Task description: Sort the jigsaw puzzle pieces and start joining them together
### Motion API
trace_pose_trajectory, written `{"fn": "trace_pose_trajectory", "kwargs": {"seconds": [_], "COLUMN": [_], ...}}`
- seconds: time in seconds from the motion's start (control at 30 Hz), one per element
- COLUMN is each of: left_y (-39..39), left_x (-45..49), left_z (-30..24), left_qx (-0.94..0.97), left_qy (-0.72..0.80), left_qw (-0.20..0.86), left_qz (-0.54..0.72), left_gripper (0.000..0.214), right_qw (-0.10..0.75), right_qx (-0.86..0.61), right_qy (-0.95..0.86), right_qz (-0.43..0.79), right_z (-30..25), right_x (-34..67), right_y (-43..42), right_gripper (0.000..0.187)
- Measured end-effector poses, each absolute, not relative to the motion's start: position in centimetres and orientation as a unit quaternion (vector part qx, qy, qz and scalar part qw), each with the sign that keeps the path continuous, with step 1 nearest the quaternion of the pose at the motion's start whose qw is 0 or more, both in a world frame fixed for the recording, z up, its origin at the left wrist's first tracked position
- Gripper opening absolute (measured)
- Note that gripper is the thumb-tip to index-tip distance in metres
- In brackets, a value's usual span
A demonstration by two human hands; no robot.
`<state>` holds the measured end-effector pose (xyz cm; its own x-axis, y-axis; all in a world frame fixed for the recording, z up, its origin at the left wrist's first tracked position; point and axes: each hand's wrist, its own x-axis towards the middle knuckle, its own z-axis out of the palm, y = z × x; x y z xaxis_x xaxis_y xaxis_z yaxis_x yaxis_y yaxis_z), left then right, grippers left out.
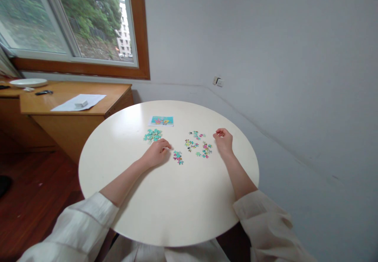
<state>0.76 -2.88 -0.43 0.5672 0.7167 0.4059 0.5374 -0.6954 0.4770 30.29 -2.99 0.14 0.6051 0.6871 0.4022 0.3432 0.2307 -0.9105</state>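
Note:
My left hand (156, 152) rests on the round white table (165, 207), its fingers loosely bent and apart, with nothing visible in them. Just right of its fingertips lies a small joined patch of jigsaw puzzle pieces (178, 157). Behind the hand is a pile of turquoise puzzle pieces (152, 135). My right hand (223, 140) is at the right side, fingers curled in and thumb close to them; whatever they may hold is too small to make out. Between the hands, loose multicoloured puzzle pieces (203, 148) lie in several small groups.
A turquoise picture card (161, 121) lies toward the table's far side. At the left stands a wooden desk (118, 92) with a sheet of paper (66, 103), a small white box (81, 103) and a white plate (28, 82). A white wall (295, 96) borders the right.

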Motion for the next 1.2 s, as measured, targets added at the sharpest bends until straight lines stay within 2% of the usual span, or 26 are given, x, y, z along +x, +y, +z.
{"fn": "trace_pose_trajectory", "kwargs": {"seconds": [1.2], "left_y": [-2.68], "left_x": [0.79], "left_z": [-0.72], "left_qx": [0.868], "left_qy": [0.358], "left_qw": [0.162], "left_qz": [0.304], "left_gripper": [0.034], "right_qw": [0.656], "right_qx": [-0.597], "right_qy": [-0.446], "right_qz": [0.120], "right_z": [0.11], "right_x": [30.42], "right_y": [-3.01], "right_gripper": [0.011]}}
